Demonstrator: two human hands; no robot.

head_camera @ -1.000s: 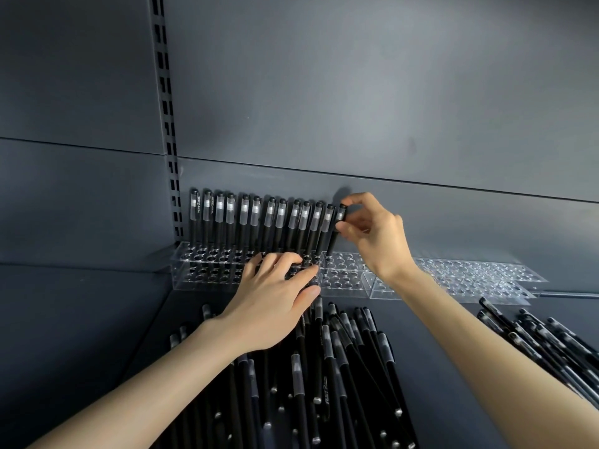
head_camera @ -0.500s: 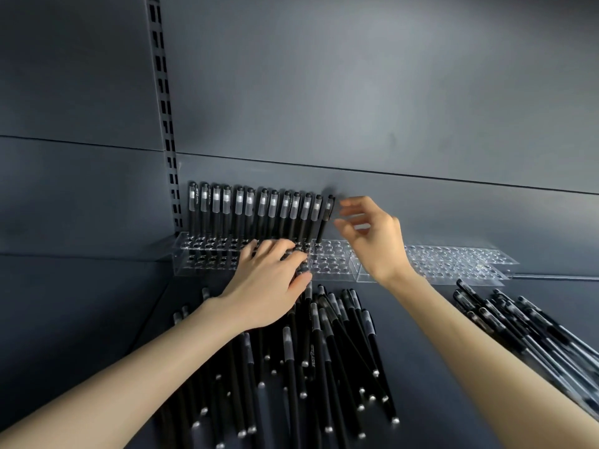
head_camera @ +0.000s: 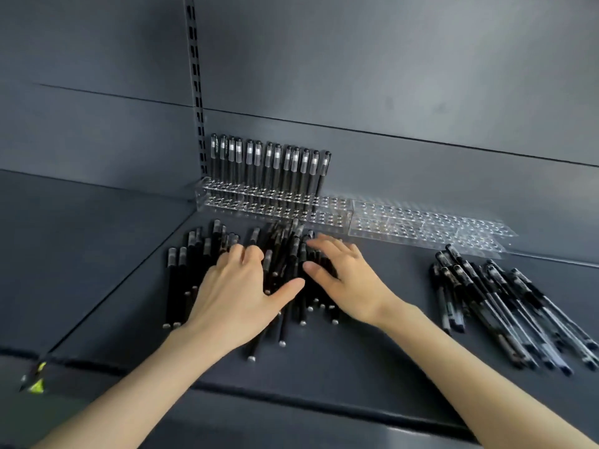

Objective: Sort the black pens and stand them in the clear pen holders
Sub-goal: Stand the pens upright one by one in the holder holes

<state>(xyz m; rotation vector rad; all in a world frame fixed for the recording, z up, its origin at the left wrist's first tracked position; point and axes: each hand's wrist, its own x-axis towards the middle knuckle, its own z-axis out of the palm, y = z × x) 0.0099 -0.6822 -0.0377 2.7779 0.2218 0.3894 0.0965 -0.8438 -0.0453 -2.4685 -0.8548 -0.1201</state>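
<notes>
Since half a second ago the right hand (head_camera: 346,280) has dropped from the end of the row of standing pens (head_camera: 269,163) onto the loose heap of black pens (head_camera: 285,251). The left hand (head_camera: 236,286) has drawn back from the front edge of the clear pen holder (head_camera: 259,202) to lie beside it. Both hands rest palm down on the heap with fingers spread and nearly straight, pinching nothing; the two thumbs point toward each other and almost meet over the middle of the heap. Beyond the fingertips, apart from them, the holder stands against the back panel (head_camera: 389,92), and the row stands caps up in its rear holes, the pen at the right end slightly tilted. A second clear holder (head_camera: 431,226) lies just beyond the right hand, toward its outer side. Farther out on that same side, well apart from the right wrist, a second heap of pens (head_camera: 505,312) lies on the grey shelf (head_camera: 356,367). A slotted upright (head_camera: 197,76) rises beyond the left hand, above the row's left end.
</notes>
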